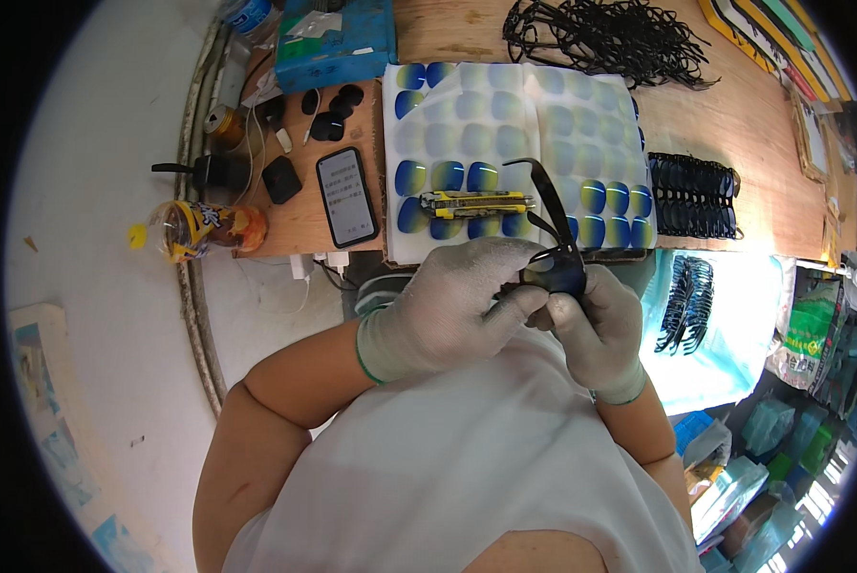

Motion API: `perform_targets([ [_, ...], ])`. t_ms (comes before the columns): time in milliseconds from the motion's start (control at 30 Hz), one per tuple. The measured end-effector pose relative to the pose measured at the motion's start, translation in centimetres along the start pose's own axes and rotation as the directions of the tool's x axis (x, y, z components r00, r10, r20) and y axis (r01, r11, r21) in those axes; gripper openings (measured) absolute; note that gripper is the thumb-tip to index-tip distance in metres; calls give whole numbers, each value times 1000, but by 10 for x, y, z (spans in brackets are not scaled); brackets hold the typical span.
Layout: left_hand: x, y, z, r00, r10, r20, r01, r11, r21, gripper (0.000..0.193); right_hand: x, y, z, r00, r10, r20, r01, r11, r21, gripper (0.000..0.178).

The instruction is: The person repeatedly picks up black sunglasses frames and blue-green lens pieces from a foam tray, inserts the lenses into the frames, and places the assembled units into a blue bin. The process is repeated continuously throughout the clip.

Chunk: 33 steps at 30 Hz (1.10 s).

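Observation:
A pair of black sunglasses [564,272] is held in front of my chest, one temple arm sticking up and away from me. My left hand [452,306], in a whitish glove with a green cuff, closes its fingers on the near side of the frame. My right hand [600,329], gloved the same way, pinches the other side, thumb against the lower edge of a dark lens. Beyond them is a sheet of white paper [534,143] with rows of blue-yellow lenses [449,177], some showing faintly through it. A yellow utility knife [476,203] rests among the lenses.
Left of the lenses are a phone [347,197], a drink bottle [199,231] and loose dark lenses [328,126]. A blue box [336,43] stands behind. Black frames lie in a tangled heap [605,38] at the back and in stacked rows [693,196] at right.

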State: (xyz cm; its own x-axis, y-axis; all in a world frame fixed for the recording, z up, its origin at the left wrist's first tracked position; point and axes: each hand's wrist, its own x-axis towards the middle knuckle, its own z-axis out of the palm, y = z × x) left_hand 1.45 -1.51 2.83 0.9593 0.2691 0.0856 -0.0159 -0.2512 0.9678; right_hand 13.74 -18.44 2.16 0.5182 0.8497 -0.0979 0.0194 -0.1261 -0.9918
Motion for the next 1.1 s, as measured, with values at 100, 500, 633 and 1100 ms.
perform_targets([
  [100, -2, 3, 7, 989, 115, -89, -100, 984, 149, 23, -3, 0, -1, 997, -67, -39, 64, 995, -76, 10],
  [500, 33, 17, 23, 992, -22, 124, -3, 980, 199, 28, 10, 10, -68, 958, -220, 185, 244, 962, -121, 10],
  [633, 91, 3, 24, 958, -62, 279, 11, 984, 180, 28, 18, 36, -80, 974, -227, -9, 225, 972, -71, 11],
  [1100, 385, -267, -108, 690, -582, -430, 723, 539, 432, 37, 86, 154, -421, 602, 114, -790, -637, 665, -390, 33],
])
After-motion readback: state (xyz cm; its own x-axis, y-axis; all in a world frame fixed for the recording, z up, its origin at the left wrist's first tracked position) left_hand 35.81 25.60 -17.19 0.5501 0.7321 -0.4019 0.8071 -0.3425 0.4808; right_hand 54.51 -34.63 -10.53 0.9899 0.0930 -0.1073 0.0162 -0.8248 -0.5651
